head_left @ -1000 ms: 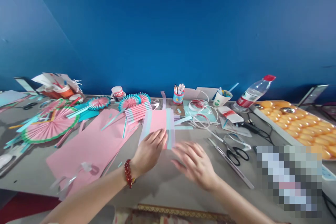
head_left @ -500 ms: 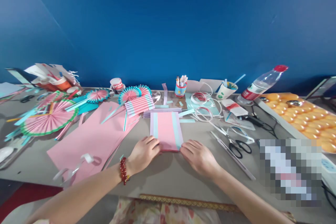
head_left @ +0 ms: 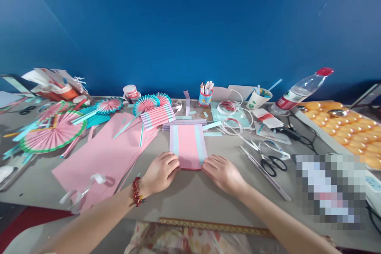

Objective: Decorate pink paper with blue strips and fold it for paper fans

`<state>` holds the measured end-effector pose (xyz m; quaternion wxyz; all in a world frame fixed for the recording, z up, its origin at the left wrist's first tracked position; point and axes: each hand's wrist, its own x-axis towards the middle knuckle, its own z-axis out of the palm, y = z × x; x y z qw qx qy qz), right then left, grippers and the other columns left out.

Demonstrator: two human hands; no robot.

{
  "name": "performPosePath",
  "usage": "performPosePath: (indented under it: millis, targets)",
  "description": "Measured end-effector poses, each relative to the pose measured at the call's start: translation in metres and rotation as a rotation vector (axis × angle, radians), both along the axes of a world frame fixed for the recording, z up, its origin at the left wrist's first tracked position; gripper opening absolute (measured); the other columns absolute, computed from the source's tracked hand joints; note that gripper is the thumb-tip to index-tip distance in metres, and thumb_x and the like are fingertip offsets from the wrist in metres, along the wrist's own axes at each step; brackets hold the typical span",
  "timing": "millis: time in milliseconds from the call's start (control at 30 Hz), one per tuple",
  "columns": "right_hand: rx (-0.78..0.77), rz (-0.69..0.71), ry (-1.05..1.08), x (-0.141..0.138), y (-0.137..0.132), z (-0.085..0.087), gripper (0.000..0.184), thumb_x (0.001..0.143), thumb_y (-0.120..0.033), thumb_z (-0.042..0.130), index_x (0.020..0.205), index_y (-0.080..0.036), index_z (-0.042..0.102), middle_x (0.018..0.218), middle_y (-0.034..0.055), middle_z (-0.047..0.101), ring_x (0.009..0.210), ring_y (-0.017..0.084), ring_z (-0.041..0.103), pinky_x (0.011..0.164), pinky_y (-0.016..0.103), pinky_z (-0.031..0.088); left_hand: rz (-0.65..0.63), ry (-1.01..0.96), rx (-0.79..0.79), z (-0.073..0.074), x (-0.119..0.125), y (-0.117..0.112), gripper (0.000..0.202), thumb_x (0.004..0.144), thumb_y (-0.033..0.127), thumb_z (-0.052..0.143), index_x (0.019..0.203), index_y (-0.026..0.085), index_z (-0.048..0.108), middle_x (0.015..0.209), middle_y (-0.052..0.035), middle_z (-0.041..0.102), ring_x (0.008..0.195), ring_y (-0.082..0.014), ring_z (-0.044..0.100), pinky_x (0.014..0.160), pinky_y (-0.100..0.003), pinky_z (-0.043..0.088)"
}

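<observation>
A pink paper (head_left: 188, 143) with pale blue and lilac stripes along its sides lies on the table in front of me. Its near edge is folded up in a narrow band. At the near left corner, my left hand (head_left: 160, 172) has its fingers curled over that fold. My right hand (head_left: 223, 172) grips the near right corner the same way; the thumbs are mostly hidden. Just beyond the sheet is a stack of lilac strips (head_left: 183, 124). A pleated striped paper (head_left: 157, 116) rests to its upper left.
Large pink sheets (head_left: 98, 158) and pleated paper fans (head_left: 53, 133) cover the left side. On the right are black-handled scissors (head_left: 269, 163), a craft knife (head_left: 264, 174), rolled tape (head_left: 232, 126), a paper cup (head_left: 256, 100), and a plastic bottle (head_left: 300, 92). A pen holder (head_left: 205, 97) stands at the back.
Both hands stay at the paper's near corners, with only a slight shift. The whole view has tilted a little; nothing has been picked up or let go.
</observation>
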<state>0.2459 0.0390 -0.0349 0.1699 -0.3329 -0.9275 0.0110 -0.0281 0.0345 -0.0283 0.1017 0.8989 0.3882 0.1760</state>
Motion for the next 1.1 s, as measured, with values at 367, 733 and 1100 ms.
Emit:
performPosePath:
  millis: [367,733,1100]
  targets:
    - [-0.297,-0.076,0.218,0.004,0.008,0.002,0.02,0.099,-0.027,0.046,0.089,-0.021,0.063,0.088,0.0043,0.066,0.083,0.017,0.058,0.077,0.029,0.045,0.021,-0.065,-0.172,0.005,-0.011,0.013,0.015,0.095,0.02,0.054,0.082,0.019,0.061,0.079,-0.0009,0.064,0.076,-0.0159,0.059,0.075,-0.028,0.042]
    - [-0.557,-0.278,0.224,-0.002,0.018,0.011,0.017,0.09,-0.033,0.055,0.078,-0.023,0.061,0.075,0.0,0.064,0.07,0.016,0.058,0.063,0.026,0.039,0.054,-0.136,-0.286,0.008,-0.013,0.02,0.015,0.095,0.018,0.052,0.084,0.019,0.062,0.08,-0.0013,0.064,0.072,-0.0148,0.06,0.068,-0.024,0.04]
    - [-0.674,-0.329,0.048,-0.005,0.032,0.022,0.013,0.085,-0.034,0.058,0.076,-0.024,0.059,0.071,-0.004,0.063,0.063,0.013,0.055,0.056,0.024,0.032,0.011,-0.086,-0.306,0.01,-0.014,0.028,0.015,0.094,0.018,0.053,0.084,0.019,0.063,0.084,-0.0017,0.065,0.076,-0.0154,0.061,0.07,-0.024,0.04]
